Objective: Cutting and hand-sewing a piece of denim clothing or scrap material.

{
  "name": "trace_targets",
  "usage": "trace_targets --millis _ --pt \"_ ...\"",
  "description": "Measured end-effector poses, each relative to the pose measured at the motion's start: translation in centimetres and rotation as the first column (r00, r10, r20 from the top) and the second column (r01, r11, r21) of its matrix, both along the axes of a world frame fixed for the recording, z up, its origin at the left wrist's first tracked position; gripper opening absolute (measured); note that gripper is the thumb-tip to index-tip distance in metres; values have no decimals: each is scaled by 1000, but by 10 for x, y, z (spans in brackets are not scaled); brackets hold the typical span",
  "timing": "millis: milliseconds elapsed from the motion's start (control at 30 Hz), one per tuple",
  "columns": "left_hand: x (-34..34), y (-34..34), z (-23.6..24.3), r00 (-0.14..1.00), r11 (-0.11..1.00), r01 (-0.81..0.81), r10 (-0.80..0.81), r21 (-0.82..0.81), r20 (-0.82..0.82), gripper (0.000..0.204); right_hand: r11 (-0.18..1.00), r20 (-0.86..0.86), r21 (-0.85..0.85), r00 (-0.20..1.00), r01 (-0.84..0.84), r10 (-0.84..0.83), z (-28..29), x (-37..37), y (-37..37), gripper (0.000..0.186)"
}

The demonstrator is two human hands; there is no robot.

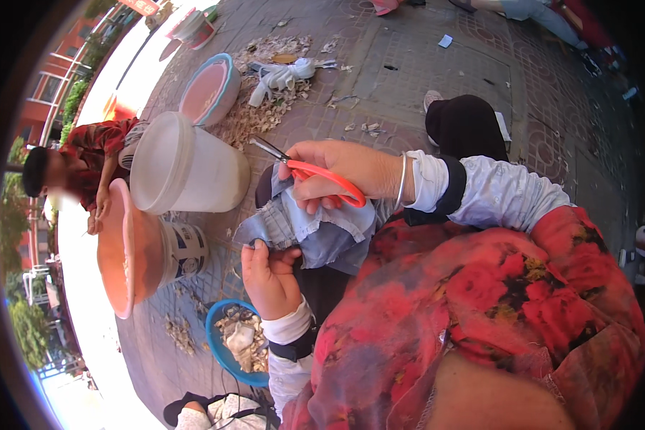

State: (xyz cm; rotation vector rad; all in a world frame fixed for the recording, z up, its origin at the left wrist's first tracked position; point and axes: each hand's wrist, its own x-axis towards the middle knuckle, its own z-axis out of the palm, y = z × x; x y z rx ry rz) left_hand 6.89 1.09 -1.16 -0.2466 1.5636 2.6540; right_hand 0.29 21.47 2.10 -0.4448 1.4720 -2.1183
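Note:
My right hand (pixel 330 175) grips red-handled scissors (pixel 344 188), their metal blades pointing up-left toward a white bucket (pixel 193 161), with its fingertips over a piece of grey-blue cloth (pixel 335 240) on my lap. My left hand (pixel 269 276) pinches the lower left corner of this cloth, which has frayed, stitched edges. The cloth lies over my dark trouser legs, and part of it is hidden under my right hand and the scissors.
A person in red (pixel 86 165) sits left beside an orange basin (pixel 111 258). A pink basin (pixel 201 89), white cloth strips (pixel 279 75) and scraps lie beyond. A blue basin of scraps (pixel 213 330) is lower left. Other people sit at upper right (pixel 523 18) and bottom (pixel 229 412).

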Motion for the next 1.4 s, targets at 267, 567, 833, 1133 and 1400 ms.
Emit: trace_targets --millis 267,567,833,1133,1400 --pt "3 -5 9 995 999 -13 17 43 -94 24 978 -50 210 998 -23 34 -13 3 3 34" --pt "25 1 29 934 934 -156 34 -322 -355 22 897 -716 158 673 413 -184 25 15 2 40" --pt "31 7 31 596 113 -411 -717 -905 -360 31 806 -670 524 717 276 190 -7 5 1 39" --pt "44 -9 9 790 388 -286 -422 -876 -445 17 852 -550 478 829 213 101 -34 7 1 35" --pt "36 -18 0 980 846 201 -173 -493 102 16 863 -485 476 869 168 99 -39 10 5 34"
